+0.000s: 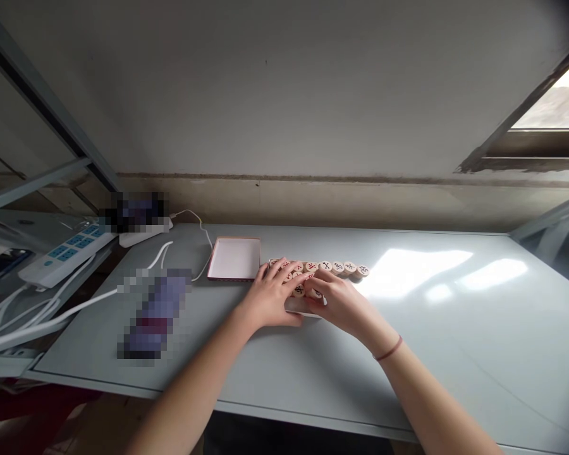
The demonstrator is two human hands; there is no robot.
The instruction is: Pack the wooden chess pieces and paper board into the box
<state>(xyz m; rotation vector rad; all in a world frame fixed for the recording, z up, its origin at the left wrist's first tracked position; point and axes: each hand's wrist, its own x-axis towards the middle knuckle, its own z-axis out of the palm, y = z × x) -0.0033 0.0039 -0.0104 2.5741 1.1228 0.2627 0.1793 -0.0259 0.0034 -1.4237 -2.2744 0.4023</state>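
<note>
A shallow box [296,305] of round wooden Chinese chess pieces [325,266] lies under both hands. Red and black characters mark the pieces, and a row of them stretches to the right behind my right hand. My left hand [266,298] spreads its fingers over the box's left part, fingertips on or just above the pieces. At the box's front right, my right hand [344,302] has its thumb and fingers closed around a Chinese chess piece [317,293], which they partly cover. Fingers hide much of the box's contents.
An open white-lined lid [237,258] with a red edge rests left of the box. A blurred-out purple item [156,316] lies nearer on the grey table [360,392]. Further left are a power strip [69,249] and white cables [83,309]. A wall stands behind.
</note>
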